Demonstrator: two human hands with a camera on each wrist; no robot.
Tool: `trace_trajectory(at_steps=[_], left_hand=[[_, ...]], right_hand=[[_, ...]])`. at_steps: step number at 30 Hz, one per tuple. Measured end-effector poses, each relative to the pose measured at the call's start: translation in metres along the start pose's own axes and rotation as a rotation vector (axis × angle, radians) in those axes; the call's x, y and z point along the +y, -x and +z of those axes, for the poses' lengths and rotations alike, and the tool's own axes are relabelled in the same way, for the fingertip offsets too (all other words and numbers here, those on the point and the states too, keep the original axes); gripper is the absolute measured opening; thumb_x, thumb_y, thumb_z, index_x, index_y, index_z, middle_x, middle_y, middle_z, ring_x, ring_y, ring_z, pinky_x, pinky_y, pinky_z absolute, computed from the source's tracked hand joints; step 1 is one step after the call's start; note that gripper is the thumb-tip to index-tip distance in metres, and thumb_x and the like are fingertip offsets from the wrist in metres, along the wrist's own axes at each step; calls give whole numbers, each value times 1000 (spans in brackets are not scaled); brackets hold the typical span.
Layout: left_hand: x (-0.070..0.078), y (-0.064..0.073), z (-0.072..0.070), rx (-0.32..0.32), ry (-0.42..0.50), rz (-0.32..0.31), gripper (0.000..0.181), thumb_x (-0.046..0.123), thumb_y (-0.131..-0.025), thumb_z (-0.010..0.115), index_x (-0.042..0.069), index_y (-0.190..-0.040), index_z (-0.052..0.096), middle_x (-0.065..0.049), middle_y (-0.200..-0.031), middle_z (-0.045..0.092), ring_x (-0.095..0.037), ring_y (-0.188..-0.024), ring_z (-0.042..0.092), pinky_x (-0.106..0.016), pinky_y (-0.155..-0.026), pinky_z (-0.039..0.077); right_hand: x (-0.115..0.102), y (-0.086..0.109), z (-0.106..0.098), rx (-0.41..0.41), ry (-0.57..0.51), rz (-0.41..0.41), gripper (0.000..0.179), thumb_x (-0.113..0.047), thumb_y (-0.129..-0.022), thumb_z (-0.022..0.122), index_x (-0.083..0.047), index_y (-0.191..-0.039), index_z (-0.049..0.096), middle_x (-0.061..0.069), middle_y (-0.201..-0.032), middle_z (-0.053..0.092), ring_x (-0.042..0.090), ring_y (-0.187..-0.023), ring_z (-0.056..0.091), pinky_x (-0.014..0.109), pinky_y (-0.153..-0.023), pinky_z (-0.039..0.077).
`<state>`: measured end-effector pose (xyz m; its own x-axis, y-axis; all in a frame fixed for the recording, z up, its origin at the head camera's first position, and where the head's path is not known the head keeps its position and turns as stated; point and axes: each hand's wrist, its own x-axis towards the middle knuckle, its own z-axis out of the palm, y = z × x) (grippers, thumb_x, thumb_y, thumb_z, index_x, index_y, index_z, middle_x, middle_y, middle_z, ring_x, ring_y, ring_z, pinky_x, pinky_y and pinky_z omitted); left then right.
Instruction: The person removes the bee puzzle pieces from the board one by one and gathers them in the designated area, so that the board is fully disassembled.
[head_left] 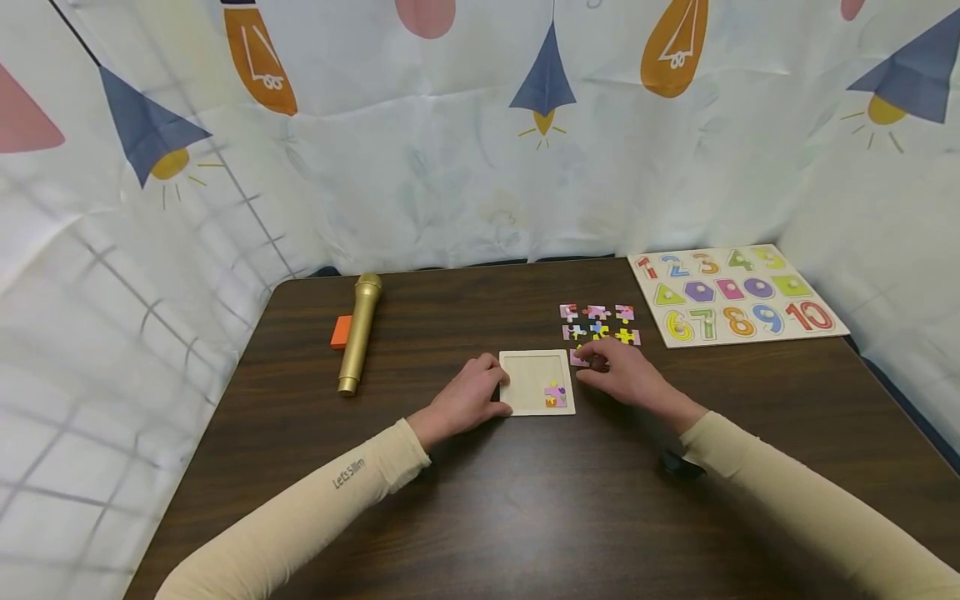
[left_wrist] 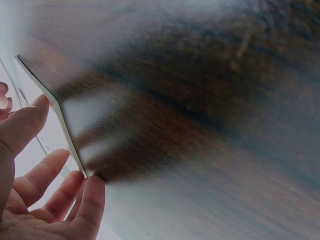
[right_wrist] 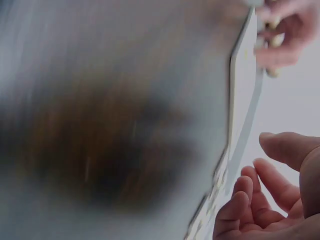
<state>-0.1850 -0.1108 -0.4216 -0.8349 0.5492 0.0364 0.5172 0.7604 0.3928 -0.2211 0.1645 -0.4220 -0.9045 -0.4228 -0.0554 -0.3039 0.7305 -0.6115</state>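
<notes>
My left hand (head_left: 468, 396) holds the left side of a small square jigsaw tray (head_left: 522, 375), thumb at the near corner and fingers along the edge. The left wrist view shows its fingertips against the tray's rim (left_wrist: 66, 127). Two joined jigsaw pieces (head_left: 556, 396), pink and orange, lie in the tray's near right corner. My right hand (head_left: 626, 375) hovers just right of the tray, over the nearest loose jigsaw pieces (head_left: 597, 312), partly hiding them. In the right wrist view its thumb (right_wrist: 282, 145) and bent fingers stand apart with nothing between them.
A number and shape board (head_left: 652, 271) lies at the back right. On the left, a gold microphone (head_left: 360, 333) lies beside an orange block (head_left: 341, 332). A patterned curtain (head_left: 465, 167) hangs behind the dark wooden table (head_left: 480, 517). A small black object (head_left: 681, 463) sits by the right sleeve.
</notes>
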Motion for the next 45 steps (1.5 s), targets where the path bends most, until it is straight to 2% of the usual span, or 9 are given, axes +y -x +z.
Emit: trace_trajectory(at_steps=[6,12,23,30,37,45], left_hand=[[0,-1,1,0,-5,4,40,22,-81,82,-3,-108,67,-15,-111,54,-30,-94,49,-39,-85,45],[1,-1,1,-2,4,-2,40,23,-82,81,-3,-109,67,-15,-111,54,-29,-95,49,-40,-85,45],[1,0,2,-8,17,-13,40,22,-81,81,-3,-109,67,-15,-112,54,-30,-96,49,-40,-87,45],[1,-1,1,7,14,-2,40,22,-81,82,-4,-108,67,-15,-110,54,-30,-96,50,-41,-87,45],[2,0,0,-6,7,-13,40,22,-81,81,-4,-109,67,-15,-110,54,-30,-96,49,-41,-88,44],[1,-1,-1,-8,10,-16,40,23,-81,81,-3,-109,67,-14,-111,54,-31,-97,50,-41,-88,44]], right_hand=[[-19,5,18,-87,23,-79,39,-20,-86,76,-4,-119,65,6,-103,61,20,-88,53,36,-78,47],[-24,6,27,-93,61,-108,39,-19,-83,79,-4,-116,65,4,-99,57,18,-85,51,32,-76,46],[-27,5,30,-134,54,-99,32,-15,-84,77,-5,-113,66,3,-102,59,16,-88,55,35,-83,49],[-27,3,29,-141,49,-111,34,-15,-84,77,-4,-114,65,3,-101,60,16,-87,55,35,-82,49],[-26,3,29,-141,65,-134,36,-15,-85,77,-2,-116,65,3,-99,60,16,-87,54,35,-82,49],[-27,5,31,-146,41,-155,24,-15,-86,75,-7,-108,68,1,-98,57,15,-88,53,34,-81,48]])
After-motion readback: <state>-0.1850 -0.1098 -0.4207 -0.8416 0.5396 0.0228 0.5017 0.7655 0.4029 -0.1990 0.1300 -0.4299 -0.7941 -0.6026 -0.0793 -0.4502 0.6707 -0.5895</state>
